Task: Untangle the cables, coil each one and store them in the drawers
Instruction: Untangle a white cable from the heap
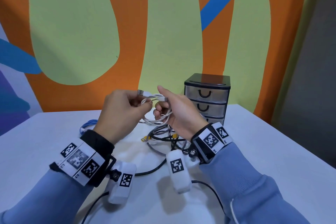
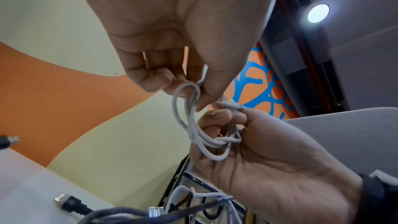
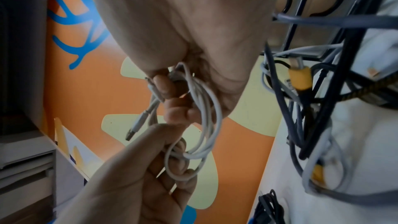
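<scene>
Above the table my two hands hold one white cable (image 1: 156,109) wound into loose loops. My left hand (image 1: 141,102) pinches the strands just below the silver USB plug (image 1: 141,92), which sticks up past its fingers. The lower fingers of my right hand (image 1: 161,104) curl through the loops, and its index finger points up. In the left wrist view the white cable (image 2: 193,130) hangs between both hands. In the right wrist view the USB plug (image 3: 131,132) dangles by the loops (image 3: 206,117). The small drawer unit (image 1: 207,100) stands behind, its three drawers pushed in.
A tangle of grey, black and yellow-tipped cables (image 1: 163,138) lies on the white table (image 1: 263,151) under my hands. A blue cable (image 1: 89,123) lies at the left behind my left wrist. A painted wall rises right behind the table.
</scene>
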### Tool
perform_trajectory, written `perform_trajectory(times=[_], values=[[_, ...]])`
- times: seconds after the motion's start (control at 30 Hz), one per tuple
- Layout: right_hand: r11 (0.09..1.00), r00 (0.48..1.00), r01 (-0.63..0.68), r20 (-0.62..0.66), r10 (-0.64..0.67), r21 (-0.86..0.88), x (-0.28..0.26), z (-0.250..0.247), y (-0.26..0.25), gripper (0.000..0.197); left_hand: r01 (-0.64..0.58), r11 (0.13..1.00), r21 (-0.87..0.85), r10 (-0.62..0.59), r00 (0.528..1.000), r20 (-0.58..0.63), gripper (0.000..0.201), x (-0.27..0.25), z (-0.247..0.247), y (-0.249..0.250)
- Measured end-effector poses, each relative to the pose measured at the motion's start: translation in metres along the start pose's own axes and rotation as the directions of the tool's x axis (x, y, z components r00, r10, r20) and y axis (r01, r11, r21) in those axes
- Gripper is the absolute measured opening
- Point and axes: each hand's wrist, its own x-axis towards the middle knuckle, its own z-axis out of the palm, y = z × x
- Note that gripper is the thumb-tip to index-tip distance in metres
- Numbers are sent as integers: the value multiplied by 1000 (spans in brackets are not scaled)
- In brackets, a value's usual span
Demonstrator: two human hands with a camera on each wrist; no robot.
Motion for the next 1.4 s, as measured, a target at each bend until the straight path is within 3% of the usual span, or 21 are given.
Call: perform_trajectory(times=[0.13, 0.23, 0.33, 0.43, 0.53, 0.63, 0.73, 0.87, 1.07, 1.27, 1.4], values=[[978, 987, 163, 28, -161, -133, -1, 8, 8, 58, 79, 990, 119, -73, 996, -54, 39, 4, -3, -6], [967, 978, 206, 52, -201, -149, -3, 17, 13, 59, 126, 979, 159, -114, 990, -83, 35, 8, -7, -12], [987, 987, 159, -11, -159, -31, -1, 16, 14, 58, 206, 970, -130, -203, 979, 33, 22, 8, -8, -5], [965, 1000, 28, -19, -24, 261, 2, 9, 10, 56, 332, 803, -495, -219, 937, 273, 35, 4, -11, 5], [884, 997, -69, 72, 40, 462, 3, 3, 4, 53, 399, 675, -620, -217, 911, 350, 26, 5, -17, 10], [874, 988, -83, 152, 11, 478, 4, -1, 2, 46, 353, 683, -639, -269, 935, 229, 11, 8, -17, 8], [871, 981, -117, 189, 28, 477, 7, 0, 6, 43, 282, 623, -730, -327, 941, 84, 9, 8, -13, 7], [878, 990, -90, 136, 29, 470, 9, 6, 10, 42, 167, 580, -797, -331, 943, -43, 8, 9, -10, 7], [971, 994, 106, -44, -99, 213, 12, 3, 10, 40, 112, 609, -786, -171, 985, 8, 11, 5, -12, 11], [988, 986, 143, -94, -137, 62, 8, 1, 9, 40, -47, 863, -503, 114, 988, 104, 16, -1, -16, 13], [984, 989, 147, -34, -144, 103, 8, 2, 10, 42, -157, 930, -332, 208, 970, 126, 15, -2, -13, 9]])
